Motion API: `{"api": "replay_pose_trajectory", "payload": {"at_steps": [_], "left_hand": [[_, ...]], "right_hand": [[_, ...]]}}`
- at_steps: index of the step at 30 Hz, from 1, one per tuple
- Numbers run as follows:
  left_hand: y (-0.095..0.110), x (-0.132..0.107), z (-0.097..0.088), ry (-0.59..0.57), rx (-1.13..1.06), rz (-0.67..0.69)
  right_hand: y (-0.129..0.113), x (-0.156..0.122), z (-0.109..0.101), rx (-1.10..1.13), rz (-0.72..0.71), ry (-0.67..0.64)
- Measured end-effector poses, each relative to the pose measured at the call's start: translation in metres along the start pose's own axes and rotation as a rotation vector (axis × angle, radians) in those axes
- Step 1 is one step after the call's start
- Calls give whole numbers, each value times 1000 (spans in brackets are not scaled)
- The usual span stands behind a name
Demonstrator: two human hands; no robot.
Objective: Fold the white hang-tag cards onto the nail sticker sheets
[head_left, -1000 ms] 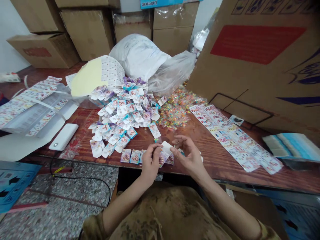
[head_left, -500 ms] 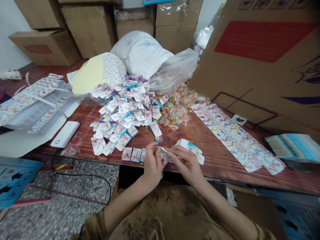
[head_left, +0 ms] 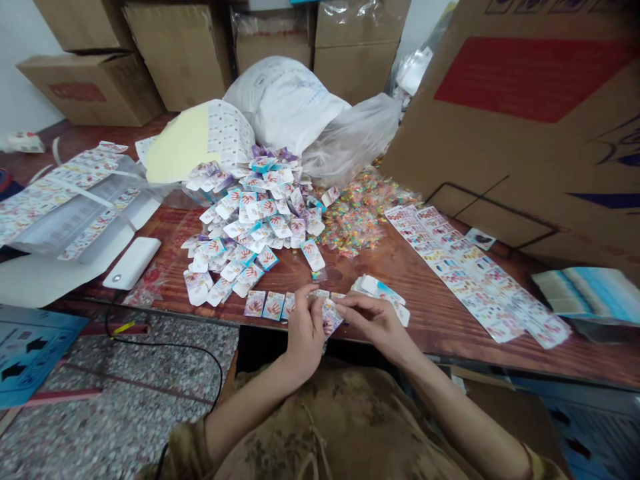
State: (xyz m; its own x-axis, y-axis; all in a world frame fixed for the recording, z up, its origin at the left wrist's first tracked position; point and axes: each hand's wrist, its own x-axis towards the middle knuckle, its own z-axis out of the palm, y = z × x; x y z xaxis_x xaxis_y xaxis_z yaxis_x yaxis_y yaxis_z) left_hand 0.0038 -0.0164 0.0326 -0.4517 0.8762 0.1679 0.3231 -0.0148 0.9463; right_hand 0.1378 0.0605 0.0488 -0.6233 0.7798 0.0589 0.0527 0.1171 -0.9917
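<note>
My left hand [head_left: 306, 333] is closed on a small printed box [head_left: 331, 320] with a hand picture on its front, just above the table's front edge. The fingers of my right hand [head_left: 377, 322] pinch together at the box's upper right corner; whether they grip its flap is hard to see. Behind my hands runs a row of similar small boxes [head_left: 274, 306], partly covered by my left hand. Beyond my right fingers lies a little stack of white and blue flat boxes [head_left: 383, 292]. One single box [head_left: 313, 255] rests by a tiny clear packet [head_left: 318, 275].
A large heap of small boxes [head_left: 260, 213] covers the table's middle, beside a pile of colourful little packets [head_left: 353, 227]. Sticker sheets [head_left: 460, 273] lie to the right, below a big carton [head_left: 525, 147]. A white power bank [head_left: 133, 263] with a cable sits left.
The box in my left hand now shows more of its printed front. My right fingers have drawn slightly right, away from my left hand. The view has shifted slightly.
</note>
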Motion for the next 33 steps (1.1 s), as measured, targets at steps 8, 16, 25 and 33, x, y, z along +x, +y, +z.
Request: {"api": "replay_pose_trajectory", "payload": {"at_steps": [8,16,25,33], "left_hand": [[-4,-29,-26,-186,15,-257],[-22,0,-43,40,360,-127],[-28,10,-36,-24,924,-15],[-21,24,-46,109,992,448]], "right_hand": [[7,-29,15,-418,-220,-154],[20,18,19,-671,-311,79],[24,115,27,-1068,82,55],[14,107,10,-655,16,-65]]}}
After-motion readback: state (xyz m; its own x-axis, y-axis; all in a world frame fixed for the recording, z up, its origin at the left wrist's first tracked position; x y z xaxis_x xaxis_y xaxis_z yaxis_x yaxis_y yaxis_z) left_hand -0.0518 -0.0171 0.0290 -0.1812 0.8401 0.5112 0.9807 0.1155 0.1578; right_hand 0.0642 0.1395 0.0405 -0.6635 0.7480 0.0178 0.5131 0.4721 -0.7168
